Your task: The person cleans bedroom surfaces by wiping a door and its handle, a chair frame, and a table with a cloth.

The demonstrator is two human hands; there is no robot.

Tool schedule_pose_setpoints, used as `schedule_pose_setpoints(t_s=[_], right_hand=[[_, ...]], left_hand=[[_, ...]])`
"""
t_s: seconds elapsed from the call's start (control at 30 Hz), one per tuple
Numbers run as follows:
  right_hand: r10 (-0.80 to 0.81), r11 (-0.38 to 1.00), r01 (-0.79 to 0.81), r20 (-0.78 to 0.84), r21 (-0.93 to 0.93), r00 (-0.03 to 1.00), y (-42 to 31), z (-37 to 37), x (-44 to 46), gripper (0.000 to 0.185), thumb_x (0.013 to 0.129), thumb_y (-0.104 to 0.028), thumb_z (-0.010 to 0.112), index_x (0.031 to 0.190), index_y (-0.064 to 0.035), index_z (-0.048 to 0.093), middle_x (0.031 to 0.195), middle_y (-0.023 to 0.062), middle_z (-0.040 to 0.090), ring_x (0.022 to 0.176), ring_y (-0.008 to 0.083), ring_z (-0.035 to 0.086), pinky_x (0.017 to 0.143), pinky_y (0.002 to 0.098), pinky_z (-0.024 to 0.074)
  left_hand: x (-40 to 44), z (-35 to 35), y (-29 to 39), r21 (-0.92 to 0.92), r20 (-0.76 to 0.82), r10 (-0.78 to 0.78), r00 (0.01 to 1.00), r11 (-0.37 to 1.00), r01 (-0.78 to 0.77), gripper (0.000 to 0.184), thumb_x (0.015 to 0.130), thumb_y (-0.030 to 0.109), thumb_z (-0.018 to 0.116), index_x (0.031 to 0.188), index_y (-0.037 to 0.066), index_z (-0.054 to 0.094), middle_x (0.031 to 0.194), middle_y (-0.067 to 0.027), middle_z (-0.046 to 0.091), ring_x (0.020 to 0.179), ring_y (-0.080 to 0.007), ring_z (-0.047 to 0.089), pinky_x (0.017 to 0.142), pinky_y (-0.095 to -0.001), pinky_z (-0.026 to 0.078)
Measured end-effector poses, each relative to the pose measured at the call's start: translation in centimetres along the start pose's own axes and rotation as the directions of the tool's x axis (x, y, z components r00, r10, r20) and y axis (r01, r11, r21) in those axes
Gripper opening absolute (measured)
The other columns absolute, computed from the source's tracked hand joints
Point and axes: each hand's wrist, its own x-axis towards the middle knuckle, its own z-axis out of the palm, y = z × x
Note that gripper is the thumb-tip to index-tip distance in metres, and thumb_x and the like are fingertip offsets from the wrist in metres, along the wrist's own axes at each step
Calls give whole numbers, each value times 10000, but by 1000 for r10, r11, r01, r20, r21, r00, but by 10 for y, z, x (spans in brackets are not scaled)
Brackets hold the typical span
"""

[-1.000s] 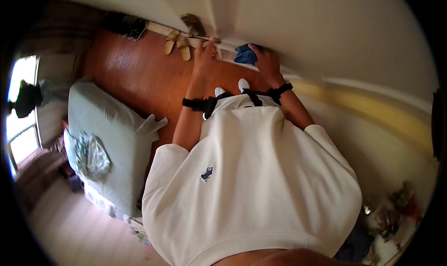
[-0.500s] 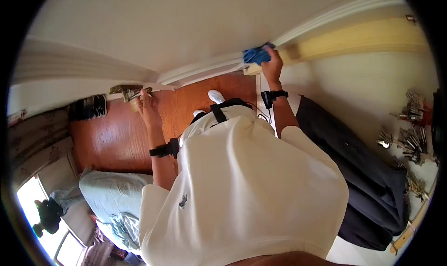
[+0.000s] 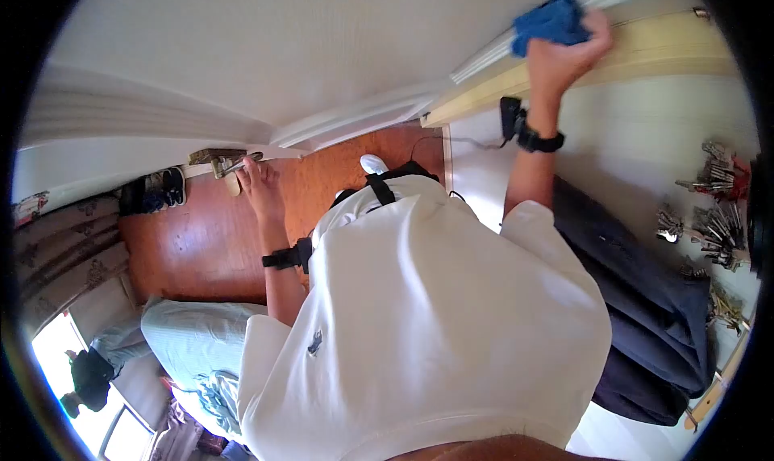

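My right hand (image 3: 563, 59) is closed on a crumpled blue cloth (image 3: 551, 22). The cloth rests against the white raised moulding of the door (image 3: 339, 50), in the upper right of the head view. At left, the fingers of my left hand (image 3: 260, 185) are curled round the end of a metal door handle (image 3: 234, 166) with a brass-coloured plate. Each wrist wears a black strap, and a cable hangs from the device on the right one.
A pale yellow door frame (image 3: 645, 54) runs beside the door. Dark clothing (image 3: 637, 283) hangs at right, near several bunches of keys (image 3: 717, 235). Dark shoes (image 3: 165, 188) stand on the reddish wooden floor (image 3: 185, 255). A bed with a pale cover (image 3: 197, 332) is at lower left.
My right hand has travelled up and to the right along the door moulding with the blue cloth. My left hand stays at the door handle, with barely any movement.
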Motion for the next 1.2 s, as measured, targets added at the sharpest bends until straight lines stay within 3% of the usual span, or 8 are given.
schedule_pose_setpoints(t_s=[0.1,0.23,0.3,0.47,0.77,0.97,1.13,1.2], right_hand=[[68,979,-59,36,-195,997,-15,0,33,542,794,83,602,1307,-27,466,1282,181,529,1170,315,531,1013,409,413],[-64,973,75,58,-220,996,-7,9,28,386,797,87,576,1177,19,583,1205,201,587,1193,340,510,1013,414,409],[-228,934,233,49,-271,972,-5,15,15,358,676,32,618,1025,-45,606,1008,119,618,977,325,552,918,411,425],[-141,962,154,71,-226,987,18,9,-60,329,700,-6,640,1025,-55,625,1001,108,640,969,341,563,898,440,424],[257,947,-163,345,-279,903,41,-16,-219,427,644,50,623,1056,-60,610,1068,145,630,1043,352,568,929,457,400],[697,718,-600,363,-353,619,39,-15,-294,480,631,27,579,1109,-9,562,1040,204,623,1044,422,547,913,489,434],[669,743,-581,374,-331,643,3,-4,-333,463,637,12,577,1099,-15,568,972,213,616,988,427,567,892,485,448],[407,891,-429,685,-152,603,-11,-1,-344,461,654,10,595,1113,-32,579,1027,205,603,982,427,568,877,480,459]], left_hand=[[-2,1,-3,21,-32,21,999,1000,-20,140,993,297,565,1001,196,468,732,67,384,633,-56,385,581,-236,356],[-2,-4,-5,42,-31,49,998,998,-48,148,989,296,572,1028,196,470,726,68,379,639,-56,384,581,-241,355],[-6,5,0,28,-66,28,997,999,-26,154,987,294,578,1039,196,471,717,68,370,643,-57,373,597,-247,359],[-5,-3,-2,19,-29,23,999,1000,-22,149,989,291,575,1039,199,470,702,73,358,644,-60,364,619,-248,359],[-13,10,4,58,-26,11,1000,998,-10,163,997,302,558,988,187,443,719,59,372,652,-71,377,614,-249,351],[-18,12,7,89,-41,-24,999,996,28,134,1004,269,549,989,186,444,723,66,355,651,-69,357,610,-256,343],[-12,5,7,20,35,-7,999,1000,6,187,1003,254,551,910,182,406,700,70,341,626,-64,327,581,-246,329],[-10,6,5,-30,-4,-42,999,999,42,200,1000,266,557,913,181,399,703,70,352,626,-63,337,574,-241,331]])
